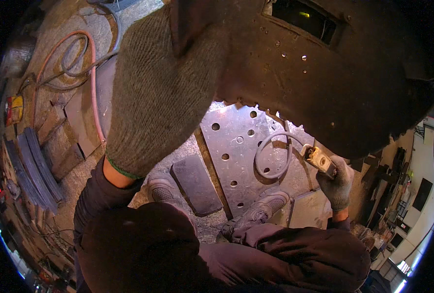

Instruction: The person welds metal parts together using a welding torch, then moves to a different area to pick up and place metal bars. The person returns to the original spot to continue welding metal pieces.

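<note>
Nearest, the left hand, in a knitted glove, seems closed on the left side of the brown shield, its fingertips hidden; a tilting grip could let the glare past the ragged lower edge reach the person. Farther off to the right, the right hand grips a clamp-like holder, which a slack hold might drop. Its grey cable loops over the perforated plate, just beyond the right shoe; a foot catching it could jerk the holder.
</note>
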`<state>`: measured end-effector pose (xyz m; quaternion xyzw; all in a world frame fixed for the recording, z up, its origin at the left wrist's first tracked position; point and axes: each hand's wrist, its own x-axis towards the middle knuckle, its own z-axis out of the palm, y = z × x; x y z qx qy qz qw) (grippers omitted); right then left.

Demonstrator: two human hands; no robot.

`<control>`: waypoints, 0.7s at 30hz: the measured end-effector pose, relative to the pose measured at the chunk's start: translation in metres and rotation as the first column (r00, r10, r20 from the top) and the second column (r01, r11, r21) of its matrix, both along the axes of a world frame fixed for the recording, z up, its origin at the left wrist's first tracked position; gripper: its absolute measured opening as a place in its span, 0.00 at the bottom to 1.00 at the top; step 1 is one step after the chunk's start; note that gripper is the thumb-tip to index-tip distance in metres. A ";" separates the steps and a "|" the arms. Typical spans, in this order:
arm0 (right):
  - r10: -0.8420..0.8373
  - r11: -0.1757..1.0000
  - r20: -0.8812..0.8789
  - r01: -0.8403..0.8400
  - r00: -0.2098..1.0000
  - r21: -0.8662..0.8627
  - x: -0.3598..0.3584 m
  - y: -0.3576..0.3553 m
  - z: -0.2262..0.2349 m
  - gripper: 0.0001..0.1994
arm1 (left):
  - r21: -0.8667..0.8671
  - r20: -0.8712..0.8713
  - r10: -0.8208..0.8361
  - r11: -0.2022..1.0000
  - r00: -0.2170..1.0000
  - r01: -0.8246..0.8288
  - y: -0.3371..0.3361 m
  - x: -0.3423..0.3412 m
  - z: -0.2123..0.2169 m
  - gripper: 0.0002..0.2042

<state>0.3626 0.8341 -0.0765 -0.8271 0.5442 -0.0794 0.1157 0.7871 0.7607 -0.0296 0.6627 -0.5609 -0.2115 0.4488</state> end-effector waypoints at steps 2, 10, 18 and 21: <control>-0.002 1.000 0.021 0.002 1.000 0.017 0.000 0.000 0.001 0.21 | 0.002 -0.026 0.005 1.000 1.000 -0.005 -0.001 -0.004 0.001 0.14; 0.053 0.998 0.038 -0.051 0.998 -0.046 0.002 0.000 0.000 0.22 | -0.064 -0.027 -0.120 0.991 0.992 0.118 -0.004 -0.007 0.022 0.13; -0.046 0.999 0.028 0.045 0.999 0.024 0.003 0.000 0.002 0.20 | -0.100 0.065 -0.117 0.987 0.991 0.123 -0.010 0.013 -0.011 0.14; -0.054 0.999 0.019 0.054 0.998 -0.005 0.002 0.001 -0.003 0.22 | -0.040 0.027 -0.155 0.987 0.988 0.156 -0.005 0.002 0.010 0.14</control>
